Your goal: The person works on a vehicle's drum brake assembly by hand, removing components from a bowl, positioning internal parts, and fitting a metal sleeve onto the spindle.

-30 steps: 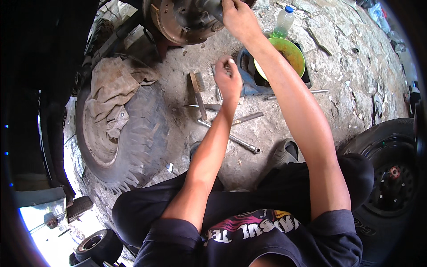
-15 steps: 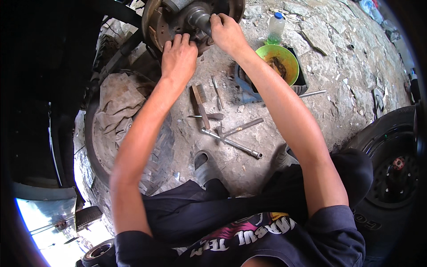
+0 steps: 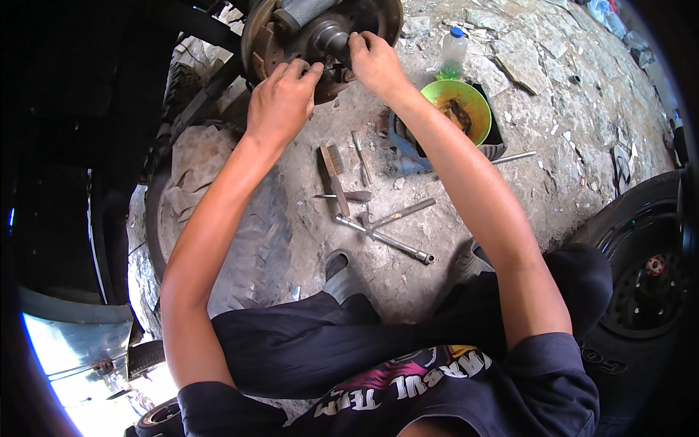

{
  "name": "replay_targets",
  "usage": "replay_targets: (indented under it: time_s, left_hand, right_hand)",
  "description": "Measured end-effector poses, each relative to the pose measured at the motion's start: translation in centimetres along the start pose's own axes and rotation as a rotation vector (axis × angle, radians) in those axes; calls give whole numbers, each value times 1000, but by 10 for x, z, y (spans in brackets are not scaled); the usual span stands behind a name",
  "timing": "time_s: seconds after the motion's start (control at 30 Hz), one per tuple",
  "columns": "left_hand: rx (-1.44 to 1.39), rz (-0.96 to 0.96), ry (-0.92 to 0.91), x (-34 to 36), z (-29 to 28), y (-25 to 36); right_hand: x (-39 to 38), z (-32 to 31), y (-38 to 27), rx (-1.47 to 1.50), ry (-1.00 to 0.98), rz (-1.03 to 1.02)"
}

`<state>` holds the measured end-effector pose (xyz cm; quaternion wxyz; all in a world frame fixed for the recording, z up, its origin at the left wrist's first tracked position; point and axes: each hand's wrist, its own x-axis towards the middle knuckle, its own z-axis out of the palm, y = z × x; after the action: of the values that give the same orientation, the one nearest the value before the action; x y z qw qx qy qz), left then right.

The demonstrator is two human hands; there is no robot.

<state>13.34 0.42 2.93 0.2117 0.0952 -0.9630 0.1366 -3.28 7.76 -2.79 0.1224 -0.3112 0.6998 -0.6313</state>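
Observation:
At the top of the view is an open wheel brake assembly (image 3: 253,45), rusty and brown, with a grey axle spindle (image 3: 329,38) sticking out of its middle. My right hand (image 3: 376,67) is closed around the outer end of that spindle, thumb and fingers on its right side. My left hand (image 3: 279,108) is at the lower edge of the assembly, fingers bent and drawn together. Its fingertips are partly hidden, and I cannot make out what they grip. A grey rounded part (image 3: 307,10) lies across the upper side of the assembly.
On the rough stone floor lie a wire brush (image 3: 334,175), a screwdriver (image 3: 357,197), a hammer (image 3: 403,212), and a socket wrench (image 3: 397,248). At right are a green bowl (image 3: 477,109), a bottle (image 3: 453,51) and a wheel (image 3: 593,240). A cloth (image 3: 196,164) lies on a tyre at left.
My left hand has shifted a little left and down along the assembly, its fingers more drawn together. My right hand stays at the spindle. The view has shifted slightly.

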Motion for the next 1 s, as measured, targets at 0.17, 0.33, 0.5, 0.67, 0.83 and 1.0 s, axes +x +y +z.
replay_targets:
  time_s: [0.17, 0.33, 0.5, 0.67, 0.83, 1.0]
  left_hand:
    - [-484, -165, 143, -11, -3, 0]
    - [-973, -472, -23, -36, 33, 3]
    - [-1316, -711, -319, -65, 84, 17]
    - [-1287, -755, -438, -68, 97, 33]
    - [-1287, -646, -552, -80, 106, 50]
    - [-1214, -540, -555, -80, 114, 65]
  right_hand:
    - [-3, -3, -4, 24, -53, 45]
    - [-2, -3, 3, -3, -44, 0]
    - [-4, -3, -1, -11, -39, 2]
    - [-1, -3, -7, -14, -23, 12]
    - [-2, 1, -10, 0, 24, 12]
    - [1, 0, -11, 25, 60, -15]
